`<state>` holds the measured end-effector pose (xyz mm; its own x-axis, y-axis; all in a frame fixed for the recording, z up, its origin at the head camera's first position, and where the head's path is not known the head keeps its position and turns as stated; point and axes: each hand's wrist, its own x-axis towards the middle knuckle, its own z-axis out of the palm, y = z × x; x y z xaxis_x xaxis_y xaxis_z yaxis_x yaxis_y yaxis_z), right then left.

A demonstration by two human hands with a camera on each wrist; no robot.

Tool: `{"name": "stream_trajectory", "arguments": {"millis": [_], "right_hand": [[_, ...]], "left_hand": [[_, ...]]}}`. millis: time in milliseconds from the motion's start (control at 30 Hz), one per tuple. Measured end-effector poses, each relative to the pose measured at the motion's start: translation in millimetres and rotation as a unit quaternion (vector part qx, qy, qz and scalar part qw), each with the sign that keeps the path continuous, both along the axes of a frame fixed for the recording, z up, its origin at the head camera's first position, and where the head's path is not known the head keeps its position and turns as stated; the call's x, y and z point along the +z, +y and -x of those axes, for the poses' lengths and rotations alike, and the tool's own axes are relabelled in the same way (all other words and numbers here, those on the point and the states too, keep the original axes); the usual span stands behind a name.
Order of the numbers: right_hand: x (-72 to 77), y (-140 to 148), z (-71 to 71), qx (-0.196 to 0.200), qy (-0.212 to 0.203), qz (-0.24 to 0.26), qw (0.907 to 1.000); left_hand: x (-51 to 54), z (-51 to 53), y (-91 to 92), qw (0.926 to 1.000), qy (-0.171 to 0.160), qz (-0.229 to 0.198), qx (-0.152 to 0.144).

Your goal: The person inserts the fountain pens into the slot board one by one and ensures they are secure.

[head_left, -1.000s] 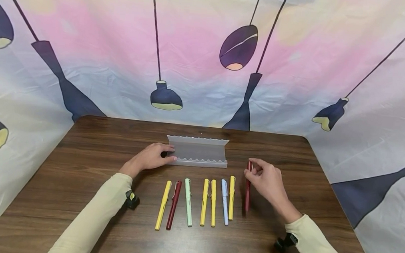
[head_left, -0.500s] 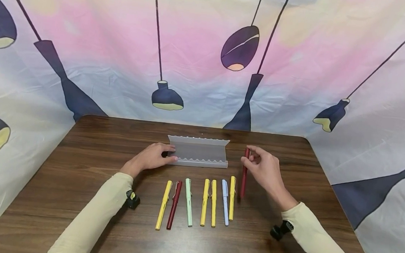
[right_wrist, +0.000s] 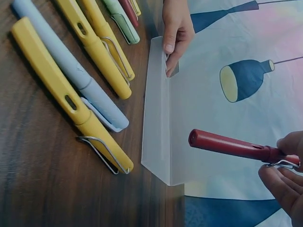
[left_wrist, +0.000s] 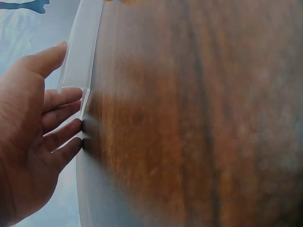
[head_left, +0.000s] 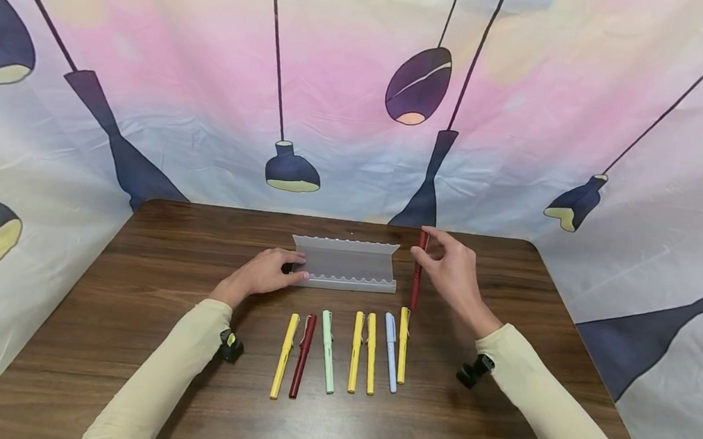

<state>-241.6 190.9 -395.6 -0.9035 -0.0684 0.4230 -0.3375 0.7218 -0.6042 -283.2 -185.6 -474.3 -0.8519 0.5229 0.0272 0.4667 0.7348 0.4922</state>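
My right hand (head_left: 452, 267) pinches a dark red pen (head_left: 418, 274) near its clip end. The pen hangs steeply above the table, just right of a translucent plastic pen tray (head_left: 346, 284) with scalloped edges. In the right wrist view the red pen (right_wrist: 232, 145) points its blunt end toward the tray (right_wrist: 156, 118), apart from it. My left hand (head_left: 263, 270) rests at the tray's left end, thumb by the front wall. In the left wrist view its fairly straight fingers (left_wrist: 66, 123) touch the end of the tray (left_wrist: 80, 47).
A row of capped pens lies before the tray: a yellow pen (head_left: 284, 356), a red pen (head_left: 302, 356), a mint green pen (head_left: 327, 351), two yellow pens, a light blue pen (head_left: 391, 353) and a yellow pen (head_left: 402, 346). A printed cloth (head_left: 349, 108) hangs behind the wooden table (head_left: 333, 434).
My right hand has carried the red pen away from me and leftward, toward the tray's right end. The left hand, the tray and the row of pens have stayed in place.
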Motion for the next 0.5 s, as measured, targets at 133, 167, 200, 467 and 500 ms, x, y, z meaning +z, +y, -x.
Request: {"name": "stream_trajectory", "arguments": {"millis": [133, 167, 200, 467, 500], "right_hand": [[-2.6, -5.0, 9.6, 0.000, 0.008, 0.006, 0.9999], [-3.8, -6.1, 11.9, 0.001, 0.011, 0.009, 0.9999], [-5.1, -7.4, 14.3, 0.000, 0.015, 0.013, 0.9998], [-18.4, -18.7, 33.2, 0.000, 0.067, 0.036, 0.9971], [-20.1, -20.3, 35.4, 0.001, 0.073, 0.036, 0.9967]], "left_hand": [[-1.1, 0.1, 0.0, 1.0000, 0.002, 0.000, -0.002], [-1.1, 0.3, 0.0, 1.0000, 0.000, -0.001, -0.001], [-1.1, 0.6, 0.1, 1.0000, -0.001, 0.000, -0.001], [-0.6, 2.5, -0.4, 1.0000, -0.002, 0.007, 0.000], [-0.4, 2.4, -0.3, 1.0000, -0.002, 0.006, 0.000]]}}
